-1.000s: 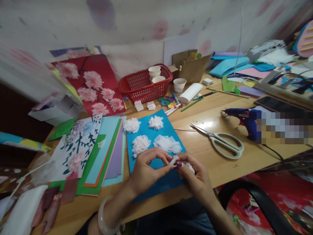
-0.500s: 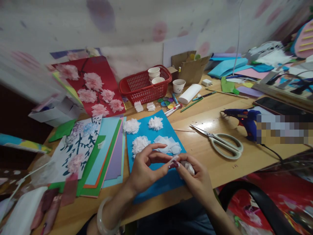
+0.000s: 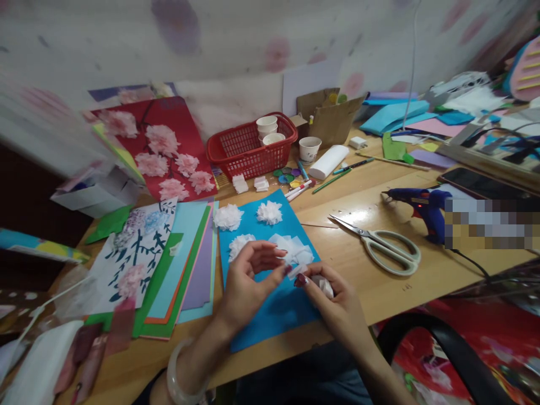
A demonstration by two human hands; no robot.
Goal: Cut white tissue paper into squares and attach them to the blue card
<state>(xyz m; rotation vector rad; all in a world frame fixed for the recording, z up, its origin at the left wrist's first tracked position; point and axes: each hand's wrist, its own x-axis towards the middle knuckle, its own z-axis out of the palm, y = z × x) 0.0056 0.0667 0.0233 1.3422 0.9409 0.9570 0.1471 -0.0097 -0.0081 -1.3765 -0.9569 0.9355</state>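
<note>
Above the blue sheet (image 3: 270,326), my right hand (image 3: 333,298) pinches a small piece of thin white paper (image 3: 297,272) between thumb and index finger. A crumpled white paper bunch (image 3: 324,287) is tucked under its other fingers. My left hand (image 3: 251,281) is at the left of the small piece, thumb tip close to its edge and fingers curved; whether it touches is unclear. On the sheet lie white paper flowers, two at the top (image 3: 228,217) (image 3: 269,212), one partly behind my left hand (image 3: 240,246), and a flatter layered one (image 3: 295,248).
Scissors (image 3: 375,242) and a blue glue gun (image 3: 422,205) lie to the right. Coloured paper sheets (image 3: 198,270) are stacked at left. Behind stand a red basket (image 3: 253,160) with cups, a paper cup (image 3: 310,149) and a red flower picture (image 3: 162,146).
My left hand has drawn slightly back to the left and its thumb and fingers have parted. The small white piece now shows more between the hands, held in my right fingertips.
</note>
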